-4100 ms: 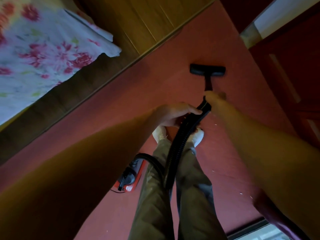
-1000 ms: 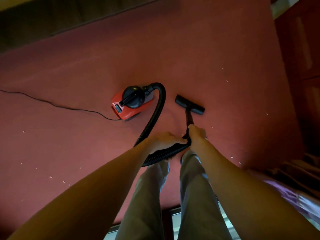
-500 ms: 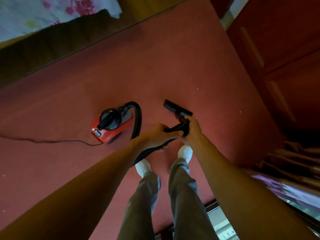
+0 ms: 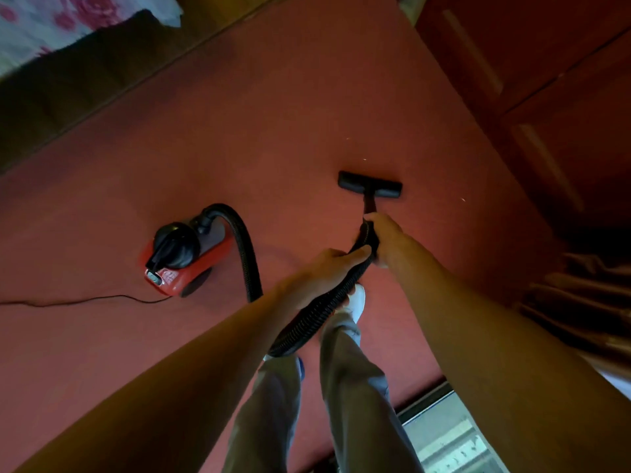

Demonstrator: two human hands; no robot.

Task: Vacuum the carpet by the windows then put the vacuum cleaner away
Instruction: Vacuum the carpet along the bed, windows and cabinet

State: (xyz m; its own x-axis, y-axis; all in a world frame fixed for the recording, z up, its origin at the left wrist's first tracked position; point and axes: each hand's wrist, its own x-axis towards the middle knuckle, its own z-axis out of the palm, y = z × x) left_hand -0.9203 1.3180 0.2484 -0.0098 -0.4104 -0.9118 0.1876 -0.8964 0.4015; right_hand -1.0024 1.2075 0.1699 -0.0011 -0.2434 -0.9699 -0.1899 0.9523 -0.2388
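Observation:
A red and black canister vacuum cleaner sits on the red carpet to my left. Its black ribbed hose loops up from the body and runs to my hands. My left hand grips the hose from above. Just ahead, my right hand grips the wand handle. The black floor nozzle lies flat on the carpet in front of my right hand. A few pale crumbs dot the carpet near the nozzle.
A thin black power cord trails left from the vacuum. A wooden bed frame with a floral sheet runs along the far left. Dark red cabinet doors stand at right. A window track lies behind my feet.
The nozzle has been pushed forward, away from my feet, with my right arm stretched out further. The vacuum body stays in place on the left.

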